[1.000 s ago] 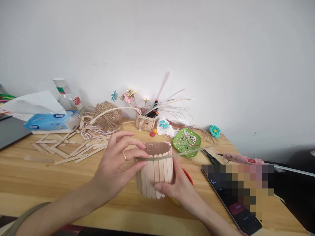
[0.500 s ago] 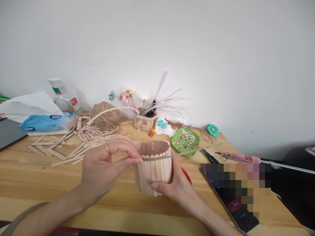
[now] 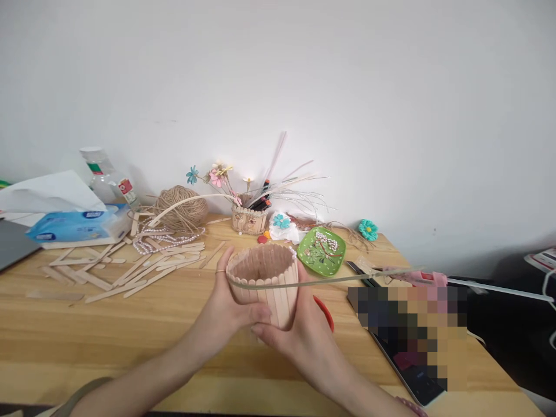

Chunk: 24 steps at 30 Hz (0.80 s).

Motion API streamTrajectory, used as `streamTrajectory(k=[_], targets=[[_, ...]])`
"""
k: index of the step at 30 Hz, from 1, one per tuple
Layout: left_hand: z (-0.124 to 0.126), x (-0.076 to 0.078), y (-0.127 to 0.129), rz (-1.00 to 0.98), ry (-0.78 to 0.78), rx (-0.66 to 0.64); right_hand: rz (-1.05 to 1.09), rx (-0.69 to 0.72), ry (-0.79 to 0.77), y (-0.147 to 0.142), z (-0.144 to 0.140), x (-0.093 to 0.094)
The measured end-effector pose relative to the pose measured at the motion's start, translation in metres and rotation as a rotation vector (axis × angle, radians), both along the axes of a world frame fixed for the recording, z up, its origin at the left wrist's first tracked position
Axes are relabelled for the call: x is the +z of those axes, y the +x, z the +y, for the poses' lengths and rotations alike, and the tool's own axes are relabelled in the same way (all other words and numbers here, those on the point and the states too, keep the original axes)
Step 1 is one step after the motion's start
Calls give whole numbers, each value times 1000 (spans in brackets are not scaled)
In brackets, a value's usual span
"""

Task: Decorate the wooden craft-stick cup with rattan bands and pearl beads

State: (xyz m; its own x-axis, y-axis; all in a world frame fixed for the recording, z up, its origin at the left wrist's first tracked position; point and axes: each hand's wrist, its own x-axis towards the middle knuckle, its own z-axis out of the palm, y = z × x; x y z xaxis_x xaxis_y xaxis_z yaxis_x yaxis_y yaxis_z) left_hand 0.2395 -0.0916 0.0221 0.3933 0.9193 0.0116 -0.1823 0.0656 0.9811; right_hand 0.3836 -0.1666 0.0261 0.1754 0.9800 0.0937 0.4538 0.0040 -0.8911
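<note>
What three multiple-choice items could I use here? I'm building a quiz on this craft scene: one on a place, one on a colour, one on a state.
1. Where is the twine ball?
A. At the back by the wall, left of the flowers
B. On the green dish
C. In the right hand

2. What colour is the dish?
A. Blue
B. Green
C. White

3. How is the stick cup held?
A. Lying flat on the table, untouched
B. By the left hand alone
C. Between both hands, tilted toward the camera

Key: 1 A, the ball sits near the wall beside the flowers. 2 B, the dish right of the cup is bright green. 3 C, the left hand and right hand cup it and its opening shows.
</note>
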Motion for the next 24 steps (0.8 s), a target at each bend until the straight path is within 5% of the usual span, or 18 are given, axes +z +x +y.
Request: streamTrajectory(k=[4,11,24], targets=[[0,5,4,-3,-108,15,70,85,8,5,-2,-2],[-3,6,-1,-41,-225,-14,437,-63,260,18,6,23],[-9,9,-6,-111,-213,-3,689,-116,183,20,17,29]])
